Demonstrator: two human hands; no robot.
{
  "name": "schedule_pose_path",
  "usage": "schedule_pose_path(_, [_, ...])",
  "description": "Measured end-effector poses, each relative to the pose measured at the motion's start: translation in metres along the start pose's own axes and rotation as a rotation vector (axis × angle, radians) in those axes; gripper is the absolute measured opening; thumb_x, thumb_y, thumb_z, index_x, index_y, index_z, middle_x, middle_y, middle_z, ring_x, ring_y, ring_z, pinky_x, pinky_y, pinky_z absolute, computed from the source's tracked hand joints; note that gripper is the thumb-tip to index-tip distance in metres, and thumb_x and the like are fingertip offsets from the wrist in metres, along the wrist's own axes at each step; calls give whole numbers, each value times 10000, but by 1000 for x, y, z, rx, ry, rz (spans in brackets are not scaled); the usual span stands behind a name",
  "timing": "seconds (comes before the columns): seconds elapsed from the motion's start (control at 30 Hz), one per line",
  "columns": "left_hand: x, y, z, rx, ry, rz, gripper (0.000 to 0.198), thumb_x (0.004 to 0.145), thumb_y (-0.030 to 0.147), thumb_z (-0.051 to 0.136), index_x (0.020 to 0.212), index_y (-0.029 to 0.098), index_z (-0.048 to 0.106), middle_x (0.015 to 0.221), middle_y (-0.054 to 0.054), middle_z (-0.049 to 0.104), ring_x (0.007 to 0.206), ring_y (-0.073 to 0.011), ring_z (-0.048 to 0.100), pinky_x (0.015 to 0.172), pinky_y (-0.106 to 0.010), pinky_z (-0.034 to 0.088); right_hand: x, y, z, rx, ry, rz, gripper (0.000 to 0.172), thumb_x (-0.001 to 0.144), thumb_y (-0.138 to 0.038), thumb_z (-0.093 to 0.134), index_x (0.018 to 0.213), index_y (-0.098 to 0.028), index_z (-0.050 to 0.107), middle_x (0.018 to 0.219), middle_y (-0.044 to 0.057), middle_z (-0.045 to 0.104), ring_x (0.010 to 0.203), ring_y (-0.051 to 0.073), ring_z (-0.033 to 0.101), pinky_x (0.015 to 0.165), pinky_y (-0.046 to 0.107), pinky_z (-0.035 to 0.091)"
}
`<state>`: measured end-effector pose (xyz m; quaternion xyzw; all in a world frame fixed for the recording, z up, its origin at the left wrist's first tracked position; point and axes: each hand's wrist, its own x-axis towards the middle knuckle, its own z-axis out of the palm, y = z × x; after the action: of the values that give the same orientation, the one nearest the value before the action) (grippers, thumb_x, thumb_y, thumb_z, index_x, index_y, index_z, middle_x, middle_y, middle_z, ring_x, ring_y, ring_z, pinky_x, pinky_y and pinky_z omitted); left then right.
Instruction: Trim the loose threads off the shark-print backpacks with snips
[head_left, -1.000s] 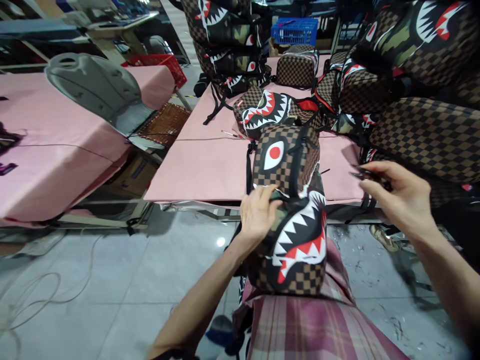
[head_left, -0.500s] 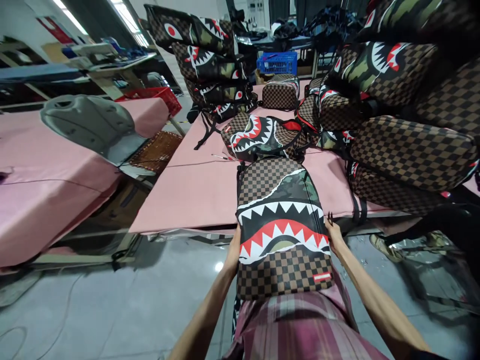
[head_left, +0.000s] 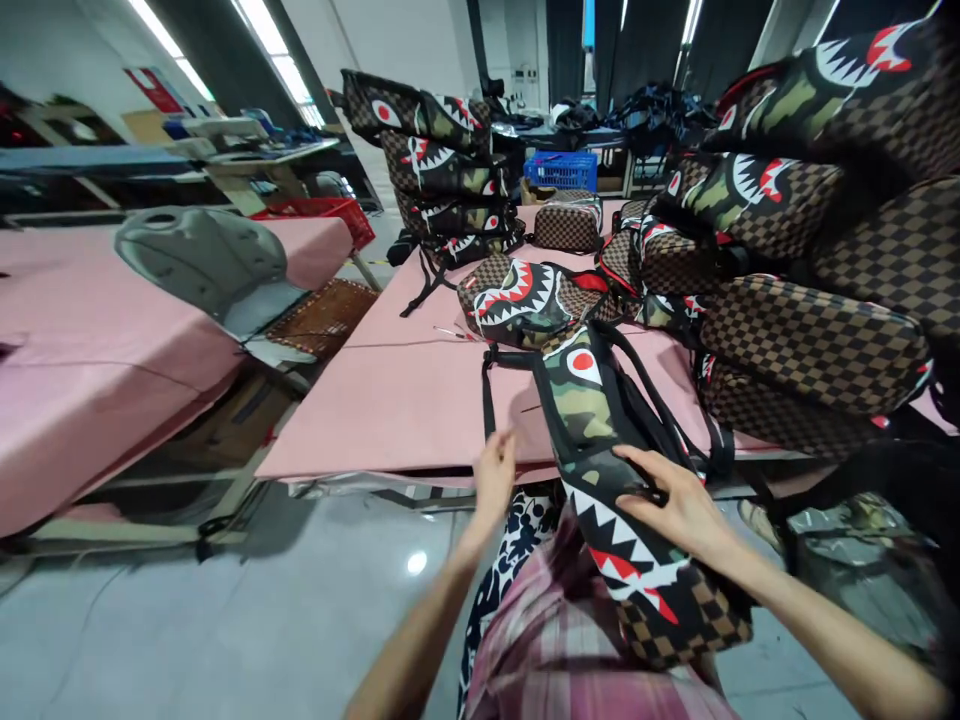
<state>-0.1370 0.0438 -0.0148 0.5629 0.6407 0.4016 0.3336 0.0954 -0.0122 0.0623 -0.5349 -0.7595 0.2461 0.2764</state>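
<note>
A shark-mouth backpack (head_left: 600, 440) in brown check and camouflage lies tilted on its side across my lap and the near edge of the pink table (head_left: 420, 400), its black straps spread out. My right hand (head_left: 675, 500) rests on top of it with fingers curled over the side, gripping it. My left hand (head_left: 495, 475) hovers just left of the backpack near the table edge, fingers loosely extended and holding nothing.
Stacks of matching backpacks (head_left: 810, 250) fill the right and far side of the table, with one more (head_left: 525, 295) lying just beyond mine. A grey chair (head_left: 202, 260) and another pink table (head_left: 75, 340) stand to the left. A blue crate (head_left: 566, 170) sits at the back.
The backpack has turned from facing me flat to lying on its side. My right hand moved onto its top and my left hand came off it.
</note>
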Motion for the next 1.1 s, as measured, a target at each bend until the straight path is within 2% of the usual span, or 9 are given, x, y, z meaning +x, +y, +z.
schedule_pose_path(0.1, [-6,33,-20,36,-124,210,287,876,383,418,870,181,621,823,-26,627,788,-140,574,771,-289,466,-3,6,20,74,5,55,596,759,-347,612,1318,-270,422,1198,44,556,1040,205,561,839,317,485])
schedule_pose_path(0.17, [-16,54,-16,112,-252,388,236,834,380,517,943,183,588,938,-40,608,858,-157,554,773,-291,452,-2,6,19,126,8,117,606,741,-348,629,1310,-271,433,1195,41,555,1033,205,567,840,314,483])
schedule_pose_path(0.27, [-26,72,0,299,-275,522,396,745,408,638,1057,192,523,1057,-68,563,990,-219,482,837,-365,398,1,10,13,254,25,206,622,710,-344,656,1293,-271,453,1202,43,558,1088,222,534,842,319,479])
schedule_pose_path(0.43, [-9,83,-1,282,-506,328,319,645,403,710,849,198,575,824,-17,546,848,-205,469,743,-324,371,6,14,14,626,56,340,478,770,-427,590,1185,-192,550,1063,70,640,1033,218,570,929,381,427])
schedule_pose_path(0.6, [15,125,-28,-40,-664,335,231,650,309,675,811,174,581,778,5,540,774,-158,473,739,-291,369,23,1,4,840,97,212,442,742,-456,631,1103,-203,593,1108,64,631,1040,212,571,935,367,426])
schedule_pose_path(0.7, [24,140,-38,66,-702,430,228,663,323,666,827,176,609,811,-1,556,816,-166,479,785,-301,356,28,4,3,893,61,152,457,698,-445,676,1066,-185,600,1045,66,652,974,206,600,898,362,452])
schedule_pose_path(0.83, [28,124,-49,345,-833,448,243,699,343,645,891,196,616,860,-3,596,833,-166,506,802,-297,346,25,18,26,923,-118,196,418,704,-395,663,1053,-170,618,993,60,676,957,203,616,895,382,459])
schedule_pose_path(0.97, [15,120,-56,615,-772,413,256,778,423,551,901,204,599,813,-8,620,773,-170,556,771,-290,369,24,24,48,880,-196,183,386,754,-332,603,1100,-160,607,1030,62,672,982,191,610,925,373,440])
schedule_pose_path(1.1, [4,141,-38,1048,-598,326,417,745,571,502,779,162,573,679,-63,606,651,-235,580,696,-352,388,20,29,57,747,-176,187,338,787,-315,566,1081,-157,616,986,55,681,930,177,627,879,337,464])
